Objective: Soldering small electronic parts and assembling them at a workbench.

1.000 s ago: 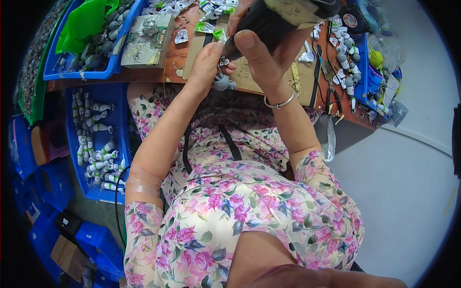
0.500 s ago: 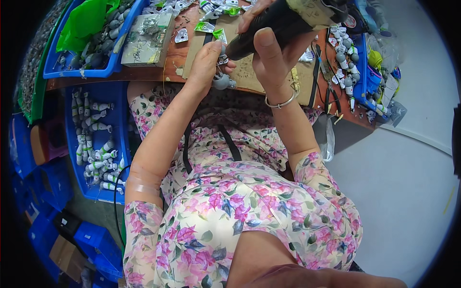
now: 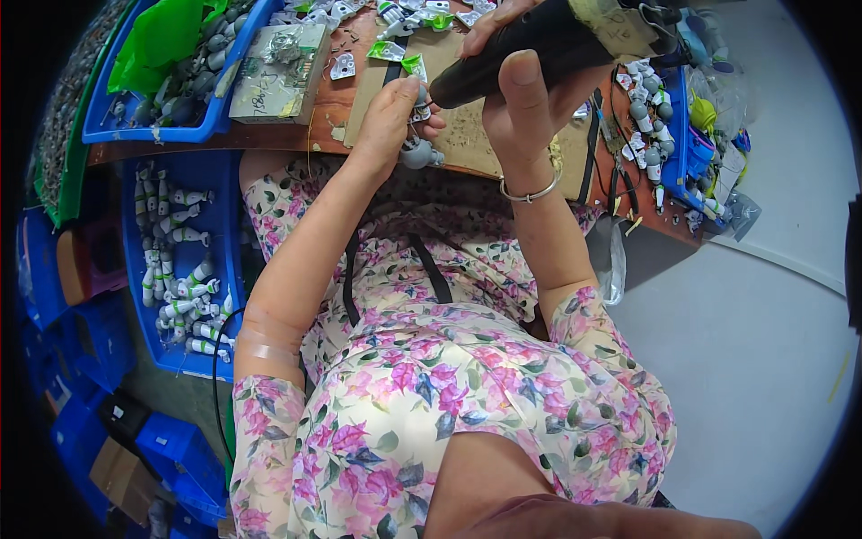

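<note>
My left hand (image 3: pixel 386 130) is closed round a small grey-and-white toy limb (image 3: pixel 418 154), whose rounded grey end sticks out below the fingers. In my right hand (image 3: pixel 528 112) is a black electric screwdriver (image 3: pixel 507 56) with tan tape round its rear. My right thumb stands up off the barrel while the other fingers wrap behind it. The screwdriver's narrow end points left at the toy limb; whether its bit touches is too small to tell. Both hands are over a brown cardboard sheet (image 3: pixel 471 135) at the table's near edge.
Left on the table are a blue bin (image 3: pixel 202 135) of grey parts and a pale box (image 3: pixel 278 76). Below stands a blue tray (image 3: pixel 215 269) of white-and-green limbs. On the right lie pliers (image 3: pixel 621 175), several toy parts (image 3: pixel 653 126) and another blue bin (image 3: pixel 682 112).
Both hands have shifted slightly right, with the screwdriver and toy limb still in them. The screwdriver has moved a little farther than the limb.
</note>
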The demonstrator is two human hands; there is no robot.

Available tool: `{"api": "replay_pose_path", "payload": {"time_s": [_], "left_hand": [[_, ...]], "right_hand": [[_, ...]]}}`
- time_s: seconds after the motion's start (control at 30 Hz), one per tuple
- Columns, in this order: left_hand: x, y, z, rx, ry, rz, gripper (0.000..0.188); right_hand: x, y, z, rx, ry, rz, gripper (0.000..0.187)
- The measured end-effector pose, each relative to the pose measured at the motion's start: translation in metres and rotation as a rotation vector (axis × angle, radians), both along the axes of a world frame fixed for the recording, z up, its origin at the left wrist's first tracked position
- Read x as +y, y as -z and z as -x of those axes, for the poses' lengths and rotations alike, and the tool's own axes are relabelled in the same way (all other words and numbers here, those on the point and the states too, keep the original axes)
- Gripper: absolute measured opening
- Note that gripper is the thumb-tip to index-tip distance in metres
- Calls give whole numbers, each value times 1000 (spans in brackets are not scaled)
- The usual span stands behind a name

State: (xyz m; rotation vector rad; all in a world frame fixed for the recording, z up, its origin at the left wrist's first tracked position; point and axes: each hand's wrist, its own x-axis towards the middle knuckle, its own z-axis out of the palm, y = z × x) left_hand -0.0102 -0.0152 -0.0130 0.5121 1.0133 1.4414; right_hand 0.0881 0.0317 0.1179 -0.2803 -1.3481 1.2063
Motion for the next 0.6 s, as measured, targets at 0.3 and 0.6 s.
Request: {"api": "replay_pose_path", "payload": {"time_s": [0.3,0.6], "left_hand": [[4,5,-1,33,26,-21,40],[2,2,-4,61,-8,-10,39]], "right_hand": [[-2,4,0,24,-160,130,57],[7,27,-1,-74,-189,-197,66]]}}
